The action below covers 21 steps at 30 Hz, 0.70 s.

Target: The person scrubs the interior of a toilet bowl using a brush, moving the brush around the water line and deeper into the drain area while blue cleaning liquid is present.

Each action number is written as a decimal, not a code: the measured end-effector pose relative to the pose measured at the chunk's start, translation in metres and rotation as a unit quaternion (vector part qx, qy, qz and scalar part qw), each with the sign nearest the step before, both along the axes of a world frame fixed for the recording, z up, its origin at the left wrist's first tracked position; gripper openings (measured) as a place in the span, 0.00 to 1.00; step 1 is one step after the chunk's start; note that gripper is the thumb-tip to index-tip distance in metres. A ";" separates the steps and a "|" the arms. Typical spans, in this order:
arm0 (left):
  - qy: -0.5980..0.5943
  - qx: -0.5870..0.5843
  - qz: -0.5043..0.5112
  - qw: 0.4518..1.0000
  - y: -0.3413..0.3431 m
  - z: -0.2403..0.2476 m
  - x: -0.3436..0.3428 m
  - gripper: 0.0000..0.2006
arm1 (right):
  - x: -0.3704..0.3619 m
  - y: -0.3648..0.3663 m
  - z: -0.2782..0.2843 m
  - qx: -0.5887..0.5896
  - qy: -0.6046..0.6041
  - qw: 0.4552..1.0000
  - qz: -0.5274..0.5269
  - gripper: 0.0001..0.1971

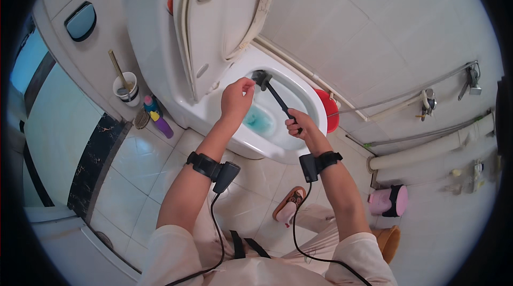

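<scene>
My right hand [302, 125] is closed round the black handle of a toilet brush [277, 97], which slants up and left across the bowl. Its dark brush head [261, 78] is against the far left inner side of the white toilet bowl [315, 105]. Close beside the brush head, my left hand [236, 100] is over the bowl's left rim with its fingers curled together; whatever may be between them is hidden. Blue-green water [258, 120] lies at the bottom of the bowl. The toilet seat and lid [230, 13] are raised against the tank.
A purple bottle [161, 124] stands on the tiled floor at left, below a white wall cup [126, 88] holding another brush. Behind the toilet's right side is a red basin [327, 110]. Pipes [433, 153] and a pink bin [386, 200] line the right wall.
</scene>
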<state>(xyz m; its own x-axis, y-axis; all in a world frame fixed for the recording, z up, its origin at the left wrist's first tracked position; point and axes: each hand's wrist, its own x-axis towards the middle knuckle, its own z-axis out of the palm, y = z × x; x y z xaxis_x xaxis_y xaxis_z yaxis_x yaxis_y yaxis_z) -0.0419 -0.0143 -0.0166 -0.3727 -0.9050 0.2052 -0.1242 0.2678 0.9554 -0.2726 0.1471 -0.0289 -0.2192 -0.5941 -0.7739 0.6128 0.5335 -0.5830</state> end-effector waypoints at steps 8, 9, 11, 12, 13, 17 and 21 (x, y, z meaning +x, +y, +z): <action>-0.021 0.002 -0.035 0.999 0.013 -0.004 -0.009 0.06 | -0.034 0.087 0.011 0.089 0.083 0.993 0.011 0.07; -0.030 -0.001 -0.039 0.999 0.017 -0.004 -0.009 0.07 | -0.029 0.089 0.015 0.088 0.091 0.992 0.000 0.07; -0.038 -0.008 -0.050 0.998 0.022 -0.006 -0.016 0.07 | -0.017 0.055 0.001 0.059 0.113 0.992 0.012 0.06; -0.043 -0.002 -0.057 0.997 0.022 -0.014 -0.017 0.07 | -0.003 0.029 0.002 0.045 0.095 0.994 0.025 0.06; -0.046 0.001 -0.068 0.997 0.022 -0.017 -0.020 0.07 | 0.002 0.010 -0.004 -0.003 0.071 0.997 0.044 0.05; -0.105 0.014 -0.083 0.991 0.032 -0.021 -0.032 0.08 | 0.007 -0.016 0.002 -0.007 0.117 0.991 0.058 0.07; -0.065 0.196 -0.208 0.956 0.046 -0.074 -0.055 0.10 | 0.031 0.009 0.011 0.029 0.201 0.975 0.085 0.14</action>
<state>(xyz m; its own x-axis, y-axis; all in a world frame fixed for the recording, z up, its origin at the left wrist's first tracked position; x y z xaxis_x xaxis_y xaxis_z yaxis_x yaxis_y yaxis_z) -0.0964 0.0319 -0.0908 -0.7158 -0.6715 -0.1914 -0.2087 -0.0559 0.9764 -0.2414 0.1559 -0.0181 -0.4150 -0.6061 -0.6785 0.2407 0.6461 -0.7243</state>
